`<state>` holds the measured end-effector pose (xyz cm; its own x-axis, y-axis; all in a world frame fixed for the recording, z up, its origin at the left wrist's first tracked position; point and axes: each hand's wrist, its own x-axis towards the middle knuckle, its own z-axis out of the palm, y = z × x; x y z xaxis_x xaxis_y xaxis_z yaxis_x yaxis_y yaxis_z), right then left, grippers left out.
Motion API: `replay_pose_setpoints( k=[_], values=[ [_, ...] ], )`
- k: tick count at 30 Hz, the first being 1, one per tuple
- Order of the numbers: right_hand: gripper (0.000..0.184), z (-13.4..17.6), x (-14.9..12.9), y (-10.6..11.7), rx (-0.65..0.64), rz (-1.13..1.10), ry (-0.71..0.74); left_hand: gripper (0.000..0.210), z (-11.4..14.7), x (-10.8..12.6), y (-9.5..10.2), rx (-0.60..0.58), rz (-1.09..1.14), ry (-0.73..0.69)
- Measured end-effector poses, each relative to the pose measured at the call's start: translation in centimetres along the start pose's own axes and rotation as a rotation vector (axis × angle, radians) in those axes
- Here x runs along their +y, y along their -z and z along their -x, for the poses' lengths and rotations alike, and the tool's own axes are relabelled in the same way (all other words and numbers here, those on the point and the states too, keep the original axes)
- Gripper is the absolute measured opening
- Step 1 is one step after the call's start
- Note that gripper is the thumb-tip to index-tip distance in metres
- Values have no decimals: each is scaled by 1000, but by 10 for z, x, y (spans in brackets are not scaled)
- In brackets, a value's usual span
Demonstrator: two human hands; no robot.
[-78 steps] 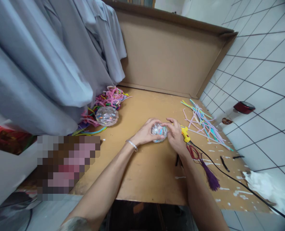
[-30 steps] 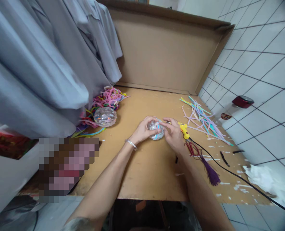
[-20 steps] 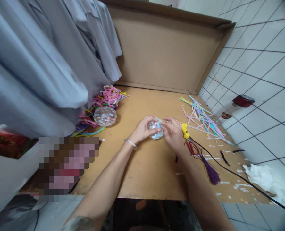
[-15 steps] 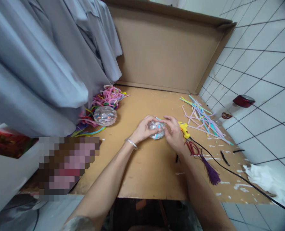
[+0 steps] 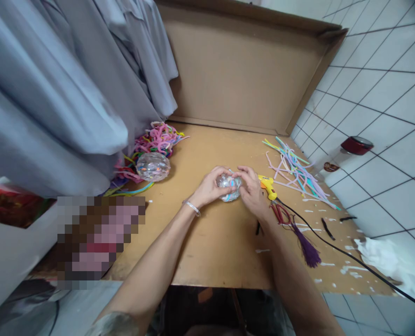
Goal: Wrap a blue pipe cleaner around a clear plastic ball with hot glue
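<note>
A small clear, faceted ball [image 5: 229, 193] with light blue strips on it sits between my two hands above the table. My left hand [image 5: 211, 185] is curled around its left side, with the thumb across the front. My right hand [image 5: 251, 187] has its fingers bent onto the top and right side of the ball, pressing on it near a blue strip. Whether a loose strip end lies between those fingertips cannot be made out. Right beside my right hand lies a yellow glue gun [image 5: 269, 188] with a black cord.
Red-handled scissors [image 5: 280, 214] and a purple tassel [image 5: 308, 248] lie to the right. Pastel pipe cleaners [image 5: 294, 175] and a red-lidded jar [image 5: 336, 161] are farther back. On the left are a larger clear ball [image 5: 153, 167], a colourful pipe-cleaner heap [image 5: 158, 140] and hanging grey cloth [image 5: 123, 84].
My right fingers have shifted slightly over the top of the ball. A light blue bit that stuck up there is now mostly out of sight. My left hand keeps its hold.
</note>
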<state>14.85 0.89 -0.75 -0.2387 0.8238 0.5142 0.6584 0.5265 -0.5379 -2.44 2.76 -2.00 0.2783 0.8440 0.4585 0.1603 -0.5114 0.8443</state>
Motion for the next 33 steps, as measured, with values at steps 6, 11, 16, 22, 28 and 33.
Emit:
replay_pose_setpoints(
  k=[6, 11, 16, 22, 28, 33],
  values=[
    [46, -2, -8, 3, -30, 205, 35, 38, 0, -1, 0, -8, -8, -3],
    [46, -3, -8, 2, -42, 237, 36, 42, 0, -2, 0, -15, -49, -10],
    [45, -3, -4, 1, -28, 183, 31, 49, 1, -1, -1, -30, -22, 44],
    [45, -2, 0, -1, 7, 101, 35, 41, 0, -1, 0, -31, -41, 14],
    [43, 0, 0, -1, 40, 71, 37, 37, 0, 0, 1, -19, -76, -21],
    [37, 3, -4, -4, 132, 189, 111, 36, 0, -2, 1, -20, -134, -74]
  ],
)
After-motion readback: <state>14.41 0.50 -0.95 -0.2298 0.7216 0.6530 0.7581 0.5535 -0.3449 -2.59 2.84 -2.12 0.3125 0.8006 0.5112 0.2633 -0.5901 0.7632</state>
